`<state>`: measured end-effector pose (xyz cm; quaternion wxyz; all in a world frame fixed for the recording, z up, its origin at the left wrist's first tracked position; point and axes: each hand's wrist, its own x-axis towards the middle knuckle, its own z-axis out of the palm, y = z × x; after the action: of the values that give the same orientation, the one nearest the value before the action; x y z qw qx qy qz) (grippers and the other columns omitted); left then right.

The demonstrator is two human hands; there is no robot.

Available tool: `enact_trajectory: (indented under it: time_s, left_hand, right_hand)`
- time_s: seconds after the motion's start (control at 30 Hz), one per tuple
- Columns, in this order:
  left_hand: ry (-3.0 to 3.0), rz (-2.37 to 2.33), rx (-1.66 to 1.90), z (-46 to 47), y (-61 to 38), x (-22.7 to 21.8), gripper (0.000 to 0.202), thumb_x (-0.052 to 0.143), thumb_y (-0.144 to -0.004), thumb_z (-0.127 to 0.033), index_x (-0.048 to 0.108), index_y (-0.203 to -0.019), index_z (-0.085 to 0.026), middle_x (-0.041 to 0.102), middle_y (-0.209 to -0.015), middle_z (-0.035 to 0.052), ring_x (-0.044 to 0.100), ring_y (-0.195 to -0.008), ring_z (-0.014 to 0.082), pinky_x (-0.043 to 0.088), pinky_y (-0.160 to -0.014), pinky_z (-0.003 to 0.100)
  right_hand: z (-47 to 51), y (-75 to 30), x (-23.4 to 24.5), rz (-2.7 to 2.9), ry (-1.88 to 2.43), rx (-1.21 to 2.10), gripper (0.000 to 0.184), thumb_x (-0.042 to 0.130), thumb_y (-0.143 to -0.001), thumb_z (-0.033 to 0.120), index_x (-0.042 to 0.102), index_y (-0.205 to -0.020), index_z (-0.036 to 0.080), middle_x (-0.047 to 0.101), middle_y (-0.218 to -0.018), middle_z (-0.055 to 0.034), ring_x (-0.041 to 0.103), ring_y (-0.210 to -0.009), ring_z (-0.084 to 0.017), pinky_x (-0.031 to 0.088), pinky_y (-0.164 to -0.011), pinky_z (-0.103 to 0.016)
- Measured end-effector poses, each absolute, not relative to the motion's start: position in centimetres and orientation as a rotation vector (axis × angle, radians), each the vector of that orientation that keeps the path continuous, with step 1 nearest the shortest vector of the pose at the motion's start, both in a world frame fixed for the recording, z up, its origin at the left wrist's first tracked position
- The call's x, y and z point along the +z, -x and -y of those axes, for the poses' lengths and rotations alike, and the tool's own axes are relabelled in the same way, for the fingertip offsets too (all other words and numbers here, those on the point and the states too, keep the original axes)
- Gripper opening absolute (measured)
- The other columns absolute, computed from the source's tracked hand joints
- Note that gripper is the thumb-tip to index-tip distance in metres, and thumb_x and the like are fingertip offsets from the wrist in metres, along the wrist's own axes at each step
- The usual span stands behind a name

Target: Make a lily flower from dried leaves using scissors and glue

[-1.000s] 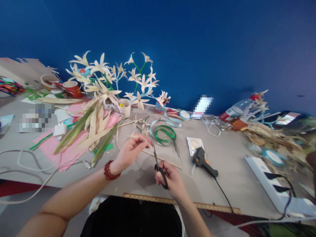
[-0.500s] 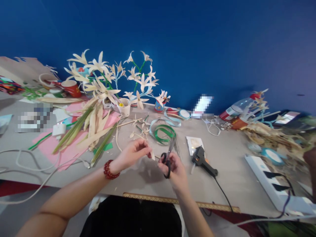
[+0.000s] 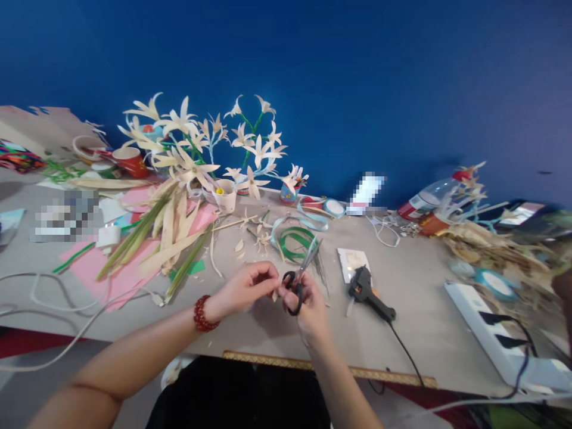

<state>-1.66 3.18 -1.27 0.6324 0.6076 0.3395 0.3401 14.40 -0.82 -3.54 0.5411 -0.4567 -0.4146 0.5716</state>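
My left hand (image 3: 254, 287), with a red bead bracelet at the wrist, pinches a small pale husk petal (image 3: 275, 295). My right hand (image 3: 309, 304) is closed round the black handles of a pair of scissors (image 3: 305, 262), whose blades point up and away from me. The fingertips of both hands meet at the petal, low over the table. Just beyond them lie loose petals (image 3: 240, 245) and a coil of green ribbon (image 3: 297, 243). Fingers partly cover the petal.
Husk flowers (image 3: 183, 119) stand in a paper cup (image 3: 226, 196) at the back. Corn husks (image 3: 172, 232) lie on pink paper at left. To the right are a glue gun (image 3: 369, 293) with its cord and a white power strip (image 3: 478, 333). A patterned strip (image 3: 286, 360) edges the table.
My hands have come together, so the right fingers now touch the petal in my left hand. The scissors have tilted to the right. A loose petal beyond the left hand is now uncovered.
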Motion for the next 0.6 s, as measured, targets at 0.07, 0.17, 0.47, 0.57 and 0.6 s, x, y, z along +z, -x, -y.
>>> enact_trajectory:
  time_s: [0.07, 0.17, 0.47, 0.57, 0.6]
  left_hand:
    - [-1.395, -0.798, 0.814, -3.1, 1.7, -1.2, 0.02, 0.057, -0.086, -0.032, 0.055, -0.076, -0.015, 0.057, -0.066, -0.0007, 0.052, -0.062, 0.0114, 0.041, -0.06, 0.023]
    - [-1.396, -0.837, 0.863, -3.2, 1.9, -0.9, 0.019, 0.057, -0.085, -0.03, 0.053, -0.073, -0.016, 0.053, -0.064, -0.002, 0.05, -0.061, 0.0111, 0.039, -0.06, 0.022]
    - [-1.353, -0.833, 0.892, -3.1, 1.7, -0.4, 0.02, 0.057, -0.084, -0.03, 0.053, -0.07, -0.016, 0.052, -0.064, -0.0018, 0.049, -0.062, 0.0114, 0.039, -0.062, 0.024]
    - [-1.376, -0.84, 0.866, -3.1, 1.7, -0.5, 0.022, 0.057, -0.085, -0.033, 0.054, -0.071, -0.016, 0.052, -0.063, -0.0017, 0.049, -0.061, 0.0116, 0.038, -0.06, 0.023]
    - [-1.382, -0.843, 0.862, -3.1, 1.7, -0.5, 0.022, 0.057, -0.084, -0.034, 0.054, -0.071, -0.016, 0.052, -0.063, -0.0016, 0.049, -0.061, 0.0116, 0.038, -0.06, 0.023]
  right_hand:
    - [1.3, -14.8, -3.4, 1.049, 1.131, 1.367, 0.033, 0.077, -0.072, 0.037, 0.05, -0.081, 0.021, 0.054, -0.07, 0.0034, 0.047, -0.057, -0.009, 0.036, -0.051, -0.02]
    - [2.4, -15.6, -3.5, 1.188, 1.177, 1.442, 0.036, 0.073, -0.075, 0.046, 0.049, -0.08, 0.02, 0.053, -0.07, 0.003, 0.047, -0.059, -0.01, 0.036, -0.053, -0.022]
    - [3.9, -15.4, -4.2, 1.273, 1.225, 1.548, 0.047, 0.072, -0.07, 0.059, 0.046, -0.079, 0.02, 0.048, -0.067, 0.0039, 0.046, -0.058, -0.011, 0.035, -0.055, -0.023]
    - [3.6, -15.3, -4.1, 1.27, 1.235, 1.527, 0.047, 0.069, -0.071, 0.061, 0.045, -0.077, 0.021, 0.045, -0.062, 0.0054, 0.043, -0.054, -0.011, 0.032, -0.052, -0.022]
    - [3.5, -15.3, -4.1, 1.272, 1.239, 1.521, 0.047, 0.069, -0.071, 0.061, 0.045, -0.076, 0.021, 0.044, -0.061, 0.0056, 0.043, -0.053, -0.01, 0.031, -0.051, -0.022]
